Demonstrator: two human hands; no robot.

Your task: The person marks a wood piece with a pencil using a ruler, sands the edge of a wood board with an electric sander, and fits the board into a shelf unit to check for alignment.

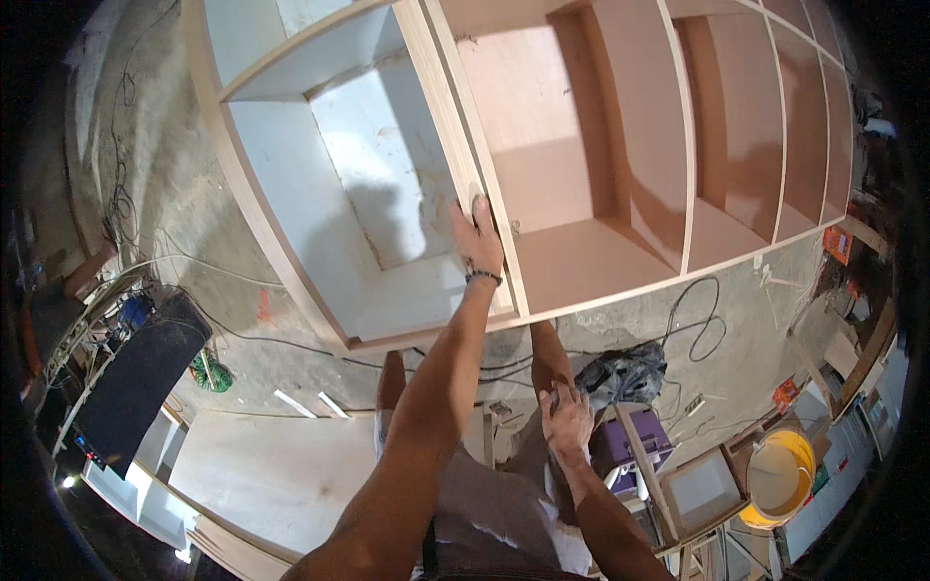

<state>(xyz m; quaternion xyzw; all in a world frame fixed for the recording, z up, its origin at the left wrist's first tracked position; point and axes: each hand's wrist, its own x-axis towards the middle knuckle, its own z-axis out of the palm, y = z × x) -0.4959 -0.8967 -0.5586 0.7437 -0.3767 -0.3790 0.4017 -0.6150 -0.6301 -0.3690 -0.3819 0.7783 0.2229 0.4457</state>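
Our left hand is up on the plywood cabinet, arm stretched far and slightly right. The fingers are pressed against the front edge of the vertical divider that splits the white-lined bay on the left from the bare wood bays on the right. A small pale pad or block sits under the fingertips, flat on that edge; we can't tell what it is. The hand is wrapped over the pad, not clamped round it, more pressing than pinching.

Key relation: the divider's edge runs long from near, at the cabinet's bottom rail, to far and slightly left. Our left hand sits near its lower end, just above the rail. Most of the edge therefore lies beyond the hand, up and away from us, along the same line as the forearm.

Our right hand is low and near, resting on our thigh, well apart from the cabinet. The fingers are loosely curled, and we see nothing held in them. The left hand is clearly the nearer one to the work.

On the concrete floor below: a yellow bucket at near right, a purple tool case just beside our right hand, black cables under the cabinet, and a plywood sheet at near left.
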